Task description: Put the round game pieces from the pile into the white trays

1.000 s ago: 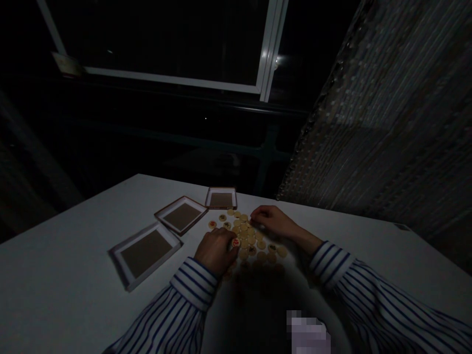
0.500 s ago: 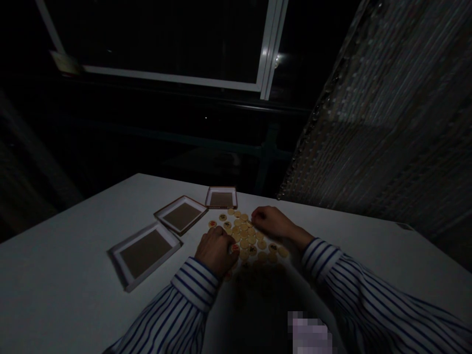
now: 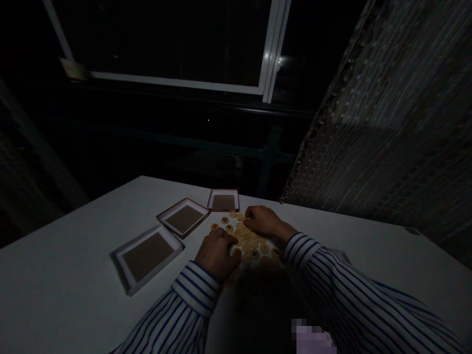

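Round pale wooden xiangqi pieces (image 3: 246, 247) lie in a loose cluster on the white table; most show blank faces, some bear dark or red characters. My left hand (image 3: 217, 253) rests at the cluster's left side. Its thumb and index finger are apart, with a red-lettered piece (image 3: 236, 251) near the gap. Over the far right side of the cluster is my right hand (image 3: 264, 221), its fingers loosely curved and fingertips by the blank pieces. No piece is plainly held in either hand. Deep shadow hides the nearest pieces.
Three shallow box parts stand left of and behind the pieces: a near one (image 3: 147, 258), a middle one (image 3: 184, 218) and a far one (image 3: 223, 200). A bead curtain (image 3: 354, 147) hangs at the right. A window frame (image 3: 177, 82) is beyond the white table (image 3: 81, 246).
My right hand has moved left, in over the far pieces, and its forearm followed. My left hand stays almost in place. The view has shifted slightly.
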`<state>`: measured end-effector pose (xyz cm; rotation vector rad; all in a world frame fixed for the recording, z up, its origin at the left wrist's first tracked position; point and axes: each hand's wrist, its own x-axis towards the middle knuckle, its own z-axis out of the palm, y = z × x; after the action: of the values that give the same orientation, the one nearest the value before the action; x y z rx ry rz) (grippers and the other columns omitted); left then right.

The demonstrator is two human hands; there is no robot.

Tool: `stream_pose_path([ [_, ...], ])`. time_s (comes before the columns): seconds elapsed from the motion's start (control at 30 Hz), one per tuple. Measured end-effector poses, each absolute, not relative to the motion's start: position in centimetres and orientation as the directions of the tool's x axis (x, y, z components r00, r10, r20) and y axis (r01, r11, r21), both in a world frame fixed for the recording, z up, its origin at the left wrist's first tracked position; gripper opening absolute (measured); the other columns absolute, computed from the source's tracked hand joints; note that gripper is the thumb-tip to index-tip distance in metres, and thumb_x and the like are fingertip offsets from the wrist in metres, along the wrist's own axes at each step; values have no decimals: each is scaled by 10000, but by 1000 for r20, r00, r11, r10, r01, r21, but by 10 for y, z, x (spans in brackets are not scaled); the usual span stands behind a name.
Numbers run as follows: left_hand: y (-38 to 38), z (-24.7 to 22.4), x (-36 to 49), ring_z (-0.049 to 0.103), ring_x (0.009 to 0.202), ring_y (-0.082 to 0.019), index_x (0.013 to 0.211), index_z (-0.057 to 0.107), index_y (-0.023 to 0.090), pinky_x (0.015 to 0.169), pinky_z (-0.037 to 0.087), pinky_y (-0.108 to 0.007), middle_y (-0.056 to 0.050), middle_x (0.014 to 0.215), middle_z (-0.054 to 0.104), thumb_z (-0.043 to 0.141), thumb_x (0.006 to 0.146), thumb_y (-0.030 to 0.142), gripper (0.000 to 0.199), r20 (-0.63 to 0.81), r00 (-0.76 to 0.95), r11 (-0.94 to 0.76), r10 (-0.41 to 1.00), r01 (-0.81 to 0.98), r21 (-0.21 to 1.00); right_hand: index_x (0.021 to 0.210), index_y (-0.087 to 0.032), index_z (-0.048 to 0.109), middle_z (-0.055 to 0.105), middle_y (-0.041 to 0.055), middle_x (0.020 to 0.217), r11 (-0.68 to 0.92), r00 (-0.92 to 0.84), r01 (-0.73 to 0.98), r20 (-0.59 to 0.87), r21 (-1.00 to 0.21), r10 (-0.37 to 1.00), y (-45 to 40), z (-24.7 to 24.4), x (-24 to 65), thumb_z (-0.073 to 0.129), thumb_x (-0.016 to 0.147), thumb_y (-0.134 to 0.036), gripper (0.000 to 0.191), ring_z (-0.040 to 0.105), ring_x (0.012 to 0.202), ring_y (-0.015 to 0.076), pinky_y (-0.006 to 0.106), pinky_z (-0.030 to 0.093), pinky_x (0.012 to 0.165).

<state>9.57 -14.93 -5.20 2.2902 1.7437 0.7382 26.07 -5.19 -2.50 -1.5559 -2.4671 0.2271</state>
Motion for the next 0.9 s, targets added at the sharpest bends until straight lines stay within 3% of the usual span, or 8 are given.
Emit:
stream_pose_path([
  [0.13, -143, -49, 95, 516, 915, -215, 902, 655, 198, 826, 396, -316, -72, 882, 586, 538, 671, 272, 269, 309, 169, -304, 936, 829, 470, 851, -178, 632, 638, 75, 857, 417, -407, 844, 103, -337, 907, -51, -24, 261, 539, 683, -325, 241, 551, 782, 187, 262, 350, 658],
  [0.37, -115, -30, 96, 531, 953, -207, 1007, 605, 166, 863, 384, -304, -81, 1000, 603, 496, 723, 274, 323, 396, 158, -358, 905, 785, 506, 812, -120, 648, 644, 41, 728, 339, -371, 696, 87, -633, 925, -40, -20, 268, 489, 704, -239, 226, 549, 624, 118, 194, 373, 533],
  [0.5, -93, -24, 105, 568, 905, -194, 1016, 592, 164, 799, 417, -281, -71, 987, 629, 508, 730, 300, 328, 376, 125, -338, 918, 743, 577, 804, -89, 654, 652, 53, 729, 276, -350, 577, 73, -769, 934, -37, -13, 273, 482, 722, -237, 241, 550, 609, 99, 180, 403, 555],
  [0.7, -74, -30, 120, 577, 893, -198, 1037, 575, 158, 741, 426, -263, -90, 997, 632, 534, 727, 367, 375, 365, 125, -348, 923, 679, 646, 833, -110, 660, 663, 48, 768, 191, -346, 414, 40, -890, 937, -43, -6, 279, 480, 737, -251, 248, 542, 574, 74, 173, 409, 550],
  [0.9, -79, -25, 127, 593, 838, -199, 982, 608, 170, 727, 424, -266, -79, 934, 653, 517, 749, 340, 302, 346, 122, -342, 930, 630, 697, 759, -121, 661, 624, 12, 621, 85, -342, 265, -11, -961, 940, -44, -9, 279, 508, 718, -220, 186, 507, 528, 66, 171, 381, 533],
])
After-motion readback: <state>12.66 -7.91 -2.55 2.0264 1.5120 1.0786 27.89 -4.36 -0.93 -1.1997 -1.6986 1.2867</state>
